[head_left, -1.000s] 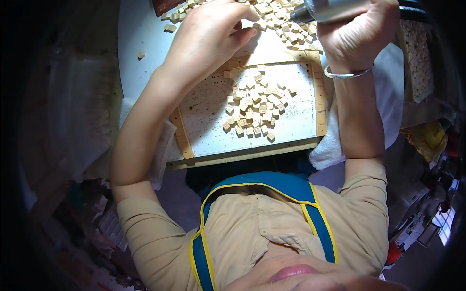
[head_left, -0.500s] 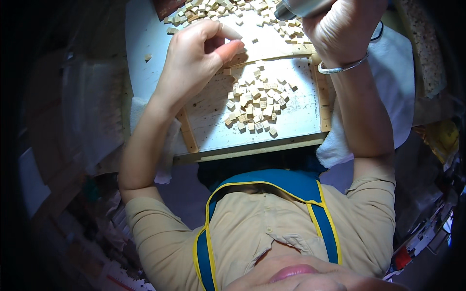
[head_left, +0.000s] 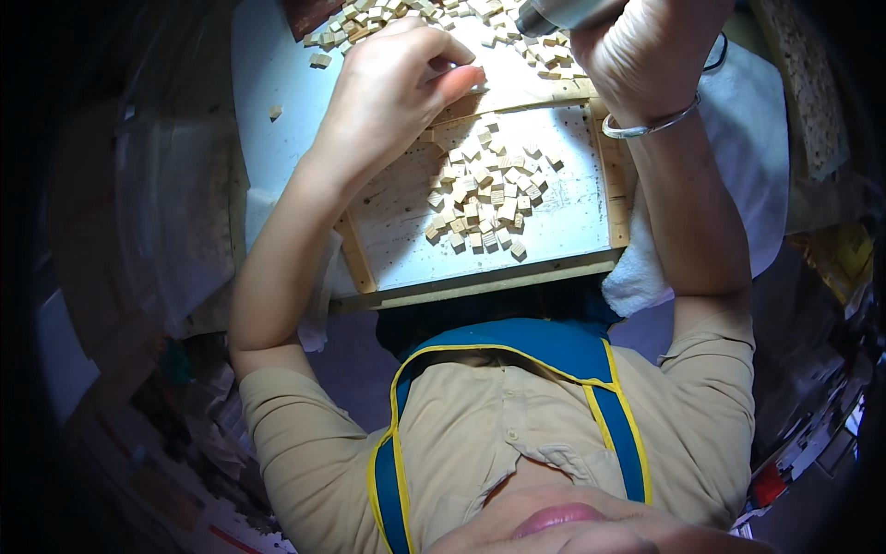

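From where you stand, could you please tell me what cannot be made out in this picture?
Head view only:
- Grey cylindrical power tool: top edge cuts it off; the right hand covers its body.
- Left hand: whether its fingertips pinch a piece is too small to tell.
- Loose small pale wooden cubes: pile runs past the top edge.

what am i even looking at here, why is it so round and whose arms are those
This is one picture from a wide fisheye camera worn on a person's head, looking down, so edges bend. The arms are the wearer's own. The left hand pinches something small, too small to tell, at the far edge of a shallow wooden tray that holds a heap of small wooden cubes. The right hand grips a grey power tool. More loose cubes lie beyond the tray. A silver bangle circles the right wrist.
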